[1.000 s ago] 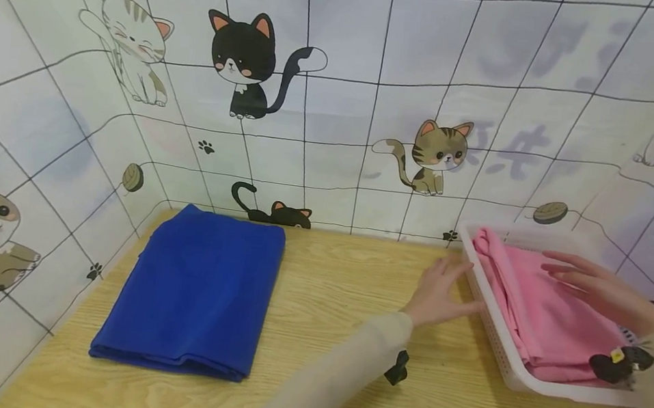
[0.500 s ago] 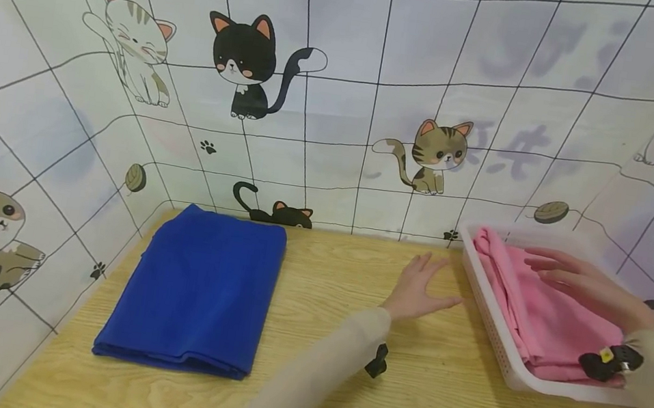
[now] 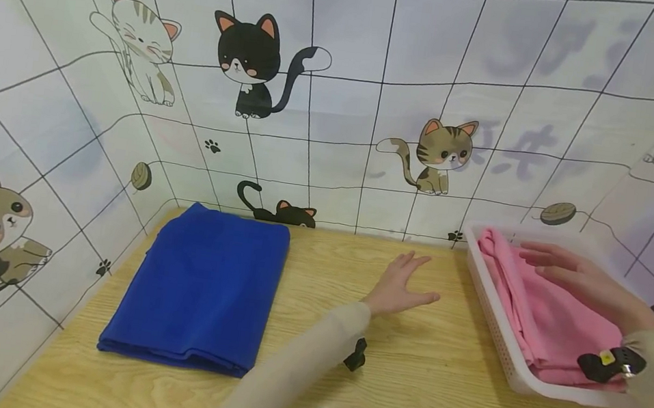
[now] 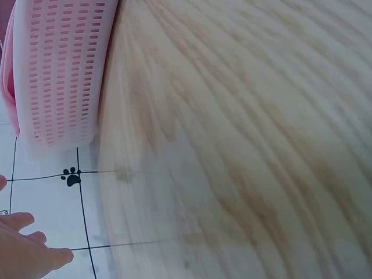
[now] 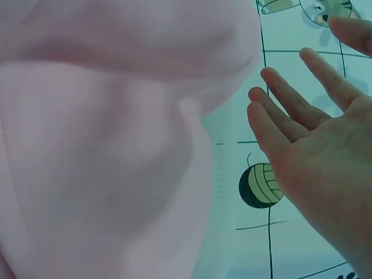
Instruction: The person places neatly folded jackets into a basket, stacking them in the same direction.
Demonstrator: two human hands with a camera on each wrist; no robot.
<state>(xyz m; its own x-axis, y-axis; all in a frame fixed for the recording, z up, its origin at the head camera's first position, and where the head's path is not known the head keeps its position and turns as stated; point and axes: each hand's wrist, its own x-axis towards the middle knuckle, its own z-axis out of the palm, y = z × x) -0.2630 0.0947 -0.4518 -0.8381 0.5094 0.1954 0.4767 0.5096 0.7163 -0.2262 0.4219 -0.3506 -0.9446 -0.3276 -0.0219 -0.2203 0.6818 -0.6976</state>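
Observation:
A folded pink cloth [image 3: 560,317] lies inside a white plastic basket [image 3: 494,322] at the right of the table. Over the cloth hovers my right hand [image 3: 589,283], its fingers extended and holding nothing; the right wrist view shows the hand [image 5: 319,139] with spread fingers beside the pink cloth [image 5: 104,163]. My left hand [image 3: 399,289] is in the air left of the basket, thumb and fingers apart, with nothing in it. In the left wrist view, its fingers [image 4: 29,250] show at the lower left, below the basket's perforated side [image 4: 64,70].
A folded blue cloth [image 3: 200,291] lies flat on the left part of the wooden table [image 3: 401,393]. Behind and on both sides stand walls covered in white grid paper [image 3: 344,117] printed with cartoon cats. The basket stands close to the back wall.
My left hand has moved left, away from the basket's side. My right hand has shifted slightly left above the pink cloth. Both cloths and the basket stay in place.

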